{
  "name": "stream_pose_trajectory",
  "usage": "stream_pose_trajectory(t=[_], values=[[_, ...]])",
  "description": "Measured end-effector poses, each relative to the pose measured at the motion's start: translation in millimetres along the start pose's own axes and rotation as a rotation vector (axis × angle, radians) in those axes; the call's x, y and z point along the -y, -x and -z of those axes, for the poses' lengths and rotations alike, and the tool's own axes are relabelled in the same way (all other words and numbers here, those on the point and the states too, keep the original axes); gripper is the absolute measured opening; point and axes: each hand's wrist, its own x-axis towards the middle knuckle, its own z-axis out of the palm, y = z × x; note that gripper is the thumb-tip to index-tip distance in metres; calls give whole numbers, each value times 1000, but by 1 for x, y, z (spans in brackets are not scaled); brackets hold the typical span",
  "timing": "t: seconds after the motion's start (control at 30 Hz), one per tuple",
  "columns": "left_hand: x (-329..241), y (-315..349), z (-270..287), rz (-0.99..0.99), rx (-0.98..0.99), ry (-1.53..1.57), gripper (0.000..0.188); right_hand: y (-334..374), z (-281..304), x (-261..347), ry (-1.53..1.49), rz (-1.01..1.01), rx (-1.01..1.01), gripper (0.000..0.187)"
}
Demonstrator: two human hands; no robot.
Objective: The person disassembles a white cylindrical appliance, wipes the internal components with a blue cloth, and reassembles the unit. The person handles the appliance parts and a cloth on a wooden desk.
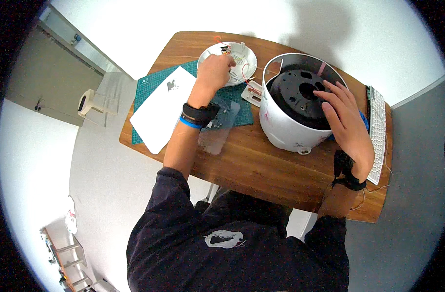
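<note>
A white rice cooker body (286, 124) stands on the table, its top open and a black round plate with holes (293, 95) showing inside. My right hand (346, 119) rests over its right rim, the fingers spread and reaching above the black plate. At the far middle lies a round white base cover (251, 65) with wires on it. My left hand (215, 70) is over the cover's left part, fingers curled together by the wires; what they pinch, if anything, is hidden. Between cover and cooker sits a small pale panel (251, 93) with red wires running to it.
A white sheet (159, 117) lies on a green cutting mat (147, 87) at the left. Beside my left wrist is a clear plastic bag (222, 134) with small parts. Along the right edge of the wooden table (251, 170) stands a white keyboard (377, 131). A blue thing shows behind the cooker.
</note>
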Motion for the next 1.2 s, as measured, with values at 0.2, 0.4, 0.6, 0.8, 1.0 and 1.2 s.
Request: stream_pose_trajectory(t=[0.2, 0.4, 0.6, 0.8, 1.0, 1.2], values=[[9, 4, -4, -95, -31, 139, 24, -6, -2, -4, -40, 75, -32, 32], [7, 2, 3, -20, 65, 37, 22, -4, -4, -11, -59, 101, -50, 32], [-7, 0, 11, 1, -26, 171, 18, -5, -5, -20, -84, 121, -71, 33], [-8, 0, 11, -24, 47, 328, 14, -6, -4, -28, -120, 154, -81, 31], [-5, -1, 4, -38, 144, 438, 16, -6, -5, -28, -111, 133, -83, 30], [2, 7, 0, -147, 75, 116, 59, -5, -6, -29, -116, 146, -85, 32]])
